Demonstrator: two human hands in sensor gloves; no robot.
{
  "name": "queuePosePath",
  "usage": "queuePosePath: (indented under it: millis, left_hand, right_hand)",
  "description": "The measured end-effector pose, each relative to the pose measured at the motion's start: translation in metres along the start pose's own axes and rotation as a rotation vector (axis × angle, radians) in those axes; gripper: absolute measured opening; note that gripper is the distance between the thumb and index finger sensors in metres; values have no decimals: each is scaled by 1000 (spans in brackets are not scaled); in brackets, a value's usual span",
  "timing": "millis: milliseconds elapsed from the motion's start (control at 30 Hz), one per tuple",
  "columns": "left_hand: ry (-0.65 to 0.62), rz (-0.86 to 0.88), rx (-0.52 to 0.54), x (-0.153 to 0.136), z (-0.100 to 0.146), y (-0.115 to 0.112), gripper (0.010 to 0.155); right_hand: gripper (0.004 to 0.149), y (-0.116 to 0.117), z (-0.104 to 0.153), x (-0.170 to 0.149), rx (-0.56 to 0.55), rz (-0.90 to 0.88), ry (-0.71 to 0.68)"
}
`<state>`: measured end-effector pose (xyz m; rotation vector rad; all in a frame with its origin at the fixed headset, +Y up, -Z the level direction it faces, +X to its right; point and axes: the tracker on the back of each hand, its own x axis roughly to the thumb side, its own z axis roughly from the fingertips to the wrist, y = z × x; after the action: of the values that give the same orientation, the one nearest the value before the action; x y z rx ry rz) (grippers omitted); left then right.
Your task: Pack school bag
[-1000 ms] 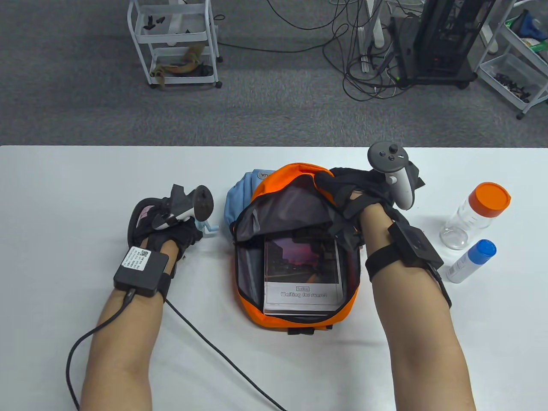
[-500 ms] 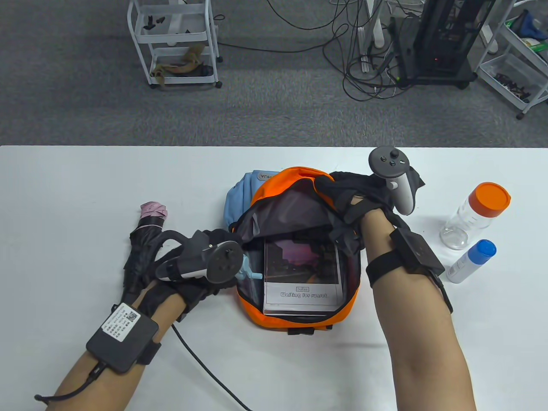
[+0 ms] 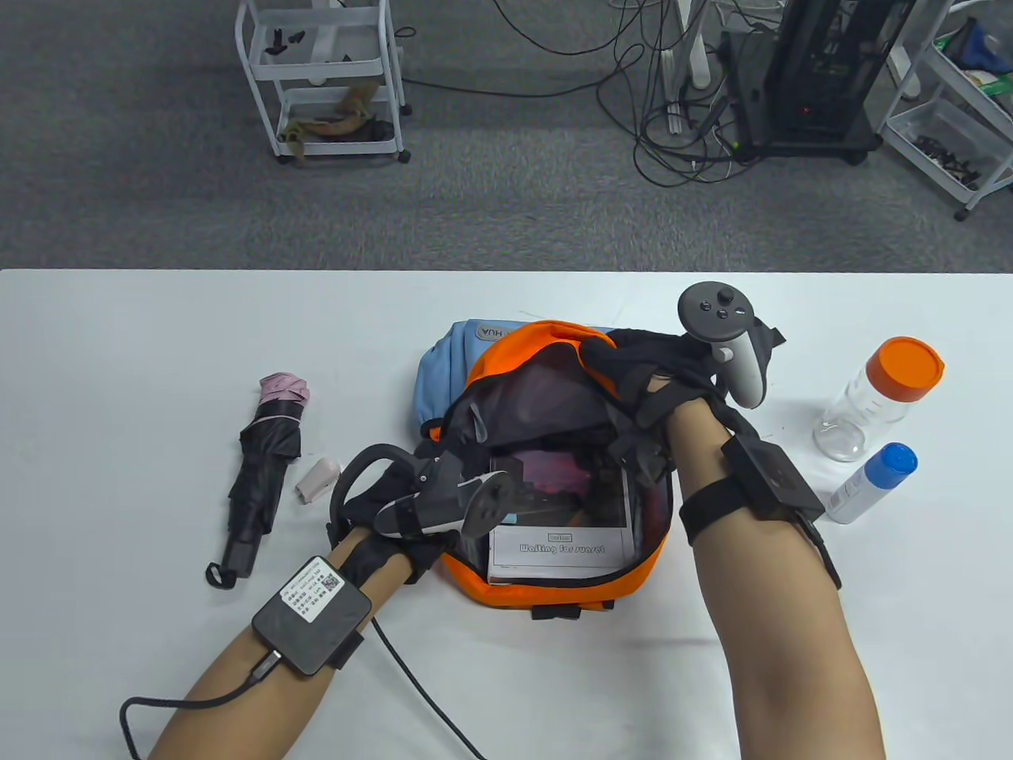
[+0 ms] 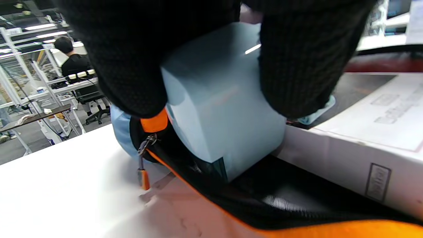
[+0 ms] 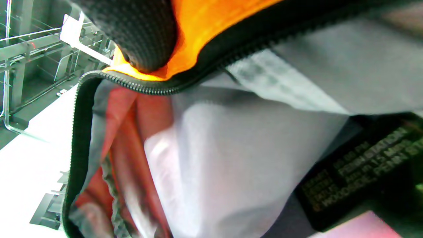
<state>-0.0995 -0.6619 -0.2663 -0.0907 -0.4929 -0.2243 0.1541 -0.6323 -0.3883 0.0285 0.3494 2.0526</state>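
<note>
An orange school bag (image 3: pixel 554 590) lies open in the middle of the table with a book (image 3: pixel 562 546) flat inside it. My left hand (image 3: pixel 467 507) is at the bag's left edge. In the left wrist view its fingers (image 4: pixel 297 66) grip a light blue box-shaped object (image 4: pixel 214 109), which sits inside the zip opening (image 4: pixel 297 228) against the book (image 4: pixel 363 138). My right hand (image 3: pixel 625 364) holds the bag's orange top flap (image 3: pixel 546 332) up. In the right wrist view a fingertip (image 5: pixel 142 29) presses the flap's edge (image 5: pixel 205 36) above the grey lining (image 5: pixel 231 165).
A folded black and pink umbrella (image 3: pixel 257 483) and a small pink item (image 3: pixel 316 480) lie left of the bag. A light blue pouch (image 3: pixel 447 364) sits behind it. A clear bottle with an orange cap (image 3: pixel 878 396) and a white tube with a blue cap (image 3: pixel 870 481) lie at the right.
My left hand has carried the light blue object from beside the umbrella rightward into the bag's left side, uncovering the umbrella and the pink item. My right hand has stayed on the flap.
</note>
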Motion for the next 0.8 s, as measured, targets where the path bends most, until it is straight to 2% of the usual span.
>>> queuePosePath:
  millis: [100, 200, 300, 367, 467, 600, 700, 767, 800]
  left_hand:
    - [24, -35, 75, 5, 3, -5, 86]
    - [28, -79, 79, 13, 6, -16, 87]
    - [-14, -275, 115, 28, 11, -41, 88]
    - [-12, -338, 167, 33, 17, -48, 88]
    - [46, -296, 195, 31, 20, -49, 87]
    - [127, -212, 171, 29, 15, -47, 86]
    - [127, -259, 191, 38, 17, -51, 81]
    - [80, -301, 206, 44, 21, -53, 75]
    - [42, -286, 204, 46, 22, -55, 60]
  right_hand:
    - [49, 1, 1, 0, 2, -14, 0]
    - [49, 4, 2, -1, 21, 3, -4]
    - [49, 9, 3, -1, 44, 51, -12]
    - [49, 10, 5, -3, 30, 59, -14]
    - [49, 11, 5, -6, 55, 42, -6]
    - [49, 17, 6, -5, 54, 59, -14]
    - [49, 17, 8, -4, 50, 78, -22]
    - [49, 15, 9, -5, 51, 74, -23]
    - [49, 14, 10, -6, 50, 73, -23]
